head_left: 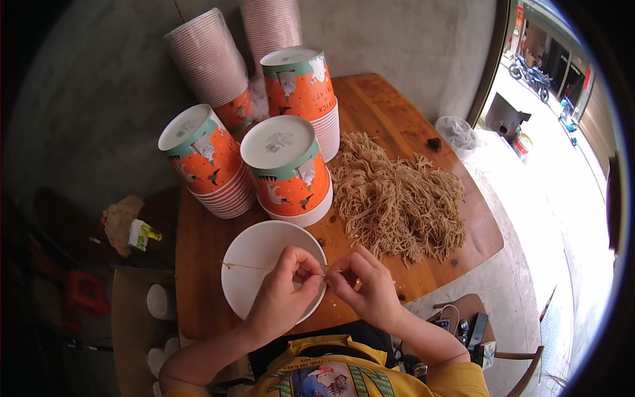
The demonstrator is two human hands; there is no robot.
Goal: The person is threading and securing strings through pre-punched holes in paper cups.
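A white paper bucket (239, 294) stands on the wooden table close to me, its mouth facing up. A thin tan cord (246, 266) runs from the bucket's left wall across its mouth to my fingers. My left hand (286, 288) is closed, pinching the cord over the bucket's right part. Fingertip to fingertip with it, my right hand (364, 288) is closed in a pinch on the cord too, just past the right rim. The fingers partly hide the cord's end. Beyond my right hand lies a heap of tan cords (403, 198).
Upside-down stacks of orange patterned buckets (288, 175) stand behind the white one. Plastic-wrapped stacks (208, 59) rise at the wall. A cardboard box (126, 317) with white cups is at left, and a chair (473, 317) holding small devices at right. A clear plastic bag (456, 134) hangs beyond the table.
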